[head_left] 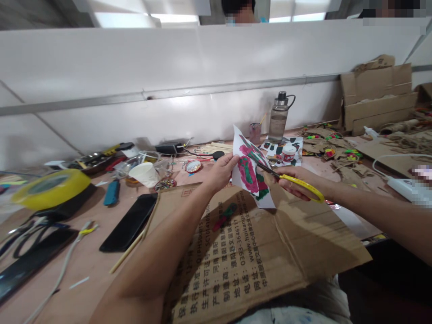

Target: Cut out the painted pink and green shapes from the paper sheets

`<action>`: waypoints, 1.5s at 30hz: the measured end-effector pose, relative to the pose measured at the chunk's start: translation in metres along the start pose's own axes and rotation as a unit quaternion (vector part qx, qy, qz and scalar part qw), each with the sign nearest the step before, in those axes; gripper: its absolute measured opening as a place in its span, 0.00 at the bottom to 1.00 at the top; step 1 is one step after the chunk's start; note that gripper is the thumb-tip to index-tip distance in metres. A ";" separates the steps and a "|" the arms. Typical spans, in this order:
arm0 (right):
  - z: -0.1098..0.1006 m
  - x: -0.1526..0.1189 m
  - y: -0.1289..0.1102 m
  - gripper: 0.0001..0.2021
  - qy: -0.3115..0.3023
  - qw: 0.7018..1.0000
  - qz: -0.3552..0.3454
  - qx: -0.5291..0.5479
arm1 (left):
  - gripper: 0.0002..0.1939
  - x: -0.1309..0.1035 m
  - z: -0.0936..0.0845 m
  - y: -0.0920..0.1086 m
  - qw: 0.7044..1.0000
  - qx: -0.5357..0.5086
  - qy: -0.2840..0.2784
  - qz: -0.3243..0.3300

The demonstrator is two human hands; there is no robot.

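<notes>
My left hand (pixel 222 173) pinches the left edge of a white sheet of paper (pixel 249 173) painted with pink and dark green patches. In my right hand (pixel 297 180) is a pair of scissors (pixel 305 183) with yellow handles, its dark blades lying at the paper's right side. Whether the blades are parted I cannot tell. Below both hands a flat piece of printed cardboard (pixel 266 252) reaches over the table's front edge. A small pink and green painted cutout (pixel 225 217) rests on that cardboard.
A water bottle (pixel 278 119) and a paint jar (pixel 288 153) stand behind my right hand. Left of the cardboard are a black phone (pixel 130 222), a paper cup (pixel 144 174) and yellow tape (pixel 50 186). Folded cardboard (pixel 378 99) is at the back right. A white partition (pixel 168 58) runs behind.
</notes>
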State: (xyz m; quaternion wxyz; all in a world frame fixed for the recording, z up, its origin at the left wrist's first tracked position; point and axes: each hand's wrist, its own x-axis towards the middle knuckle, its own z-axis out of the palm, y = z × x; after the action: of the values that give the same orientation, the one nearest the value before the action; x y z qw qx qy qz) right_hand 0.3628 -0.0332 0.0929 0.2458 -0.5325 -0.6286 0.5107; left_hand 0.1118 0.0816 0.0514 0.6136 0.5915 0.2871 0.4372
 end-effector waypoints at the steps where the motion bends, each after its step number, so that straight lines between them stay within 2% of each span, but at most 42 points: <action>1: 0.000 0.000 0.001 0.22 -0.003 1.000 -0.006 0.000 | 0.26 0.000 0.000 0.000 1.000 -0.004 0.000 0.001; 7: 0.001 -0.003 0.001 0.22 -0.007 0.999 -0.035 -0.013 | 0.26 0.000 0.000 -0.001 1.000 -0.014 0.000 0.002; 15: 0.005 -0.007 -0.004 0.23 0.008 1.000 -0.016 -0.020 | 0.24 0.000 0.001 -0.001 1.000 -0.016 0.003 -0.005; 21: 0.002 -0.012 -0.013 0.25 -0.004 0.998 -0.029 -0.050 | 0.25 -0.001 -0.001 0.000 1.000 -0.003 -0.004 -0.005; 25: -0.002 -0.010 -0.009 0.30 -0.009 0.996 -0.038 -0.079 | 0.24 -0.002 -0.001 0.002 1.000 0.026 -0.010 -0.003; 30: -0.003 -0.004 0.000 0.29 -0.020 0.996 -0.046 -0.075 | 0.23 -0.003 0.000 0.008 0.998 0.052 -0.024 0.001; 37: 0.002 -0.004 -0.006 0.28 -0.001 0.998 -0.041 -0.054 | 0.24 -0.003 -0.002 0.012 0.997 0.059 -0.043 0.005; 45: 0.005 -0.007 -0.009 0.32 0.012 0.996 -0.057 -0.070 | 0.24 -0.004 -0.002 0.012 0.998 0.044 -0.050 0.011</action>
State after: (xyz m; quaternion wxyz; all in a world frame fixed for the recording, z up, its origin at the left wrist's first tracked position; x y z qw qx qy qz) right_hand 0.3577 -0.0408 0.1007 0.2441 -0.5181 -0.6889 0.4443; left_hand 0.1062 0.0779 0.0623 0.5956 0.6424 0.2687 0.4005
